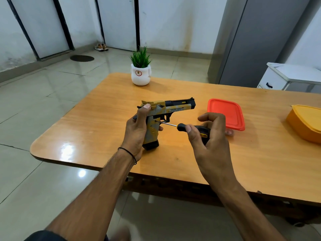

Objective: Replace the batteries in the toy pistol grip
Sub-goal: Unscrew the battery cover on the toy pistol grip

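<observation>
On the tiled floor at far left lies a dark round floor cover (82, 58), with a pair of shoes (101, 47) against the wall beyond it. The glossy orange-brown wooden table (97, 122) fills the middle and right of the view.

The left hand (137, 129), with a thin black cord (128, 153) round its wrist, grips the tan, grey and black plastic toy pistol (173, 108) by its handle. The thumb lies pressed on the rear of the slide, and the fingers curl round the grip, one fingertip (160, 128) showing at its front edge. The pistol stands upright over the table's middle with its barrel pointing right (whether its black base touches the tabletop cannot be told). Behind it, near the far edge, stands a white ceramic pot of green grass-like plant (140, 75).

A slim metal-shafted screwdriver with a black handle (184, 127) runs from the right, its tip touching the upper part of the grip just below the trigger guard. The right hand (210, 136) holds the handle, thumb and fingers curled round it and the forefinger arched above.

Just beyond that hand a red-orange square plastic lid (225, 113) lies flat on the table. A tall grey cabinet (257, 40) and a low white cabinet (284, 75) stand behind. At far right a yellow plastic container (305, 124) sits on the table.
</observation>
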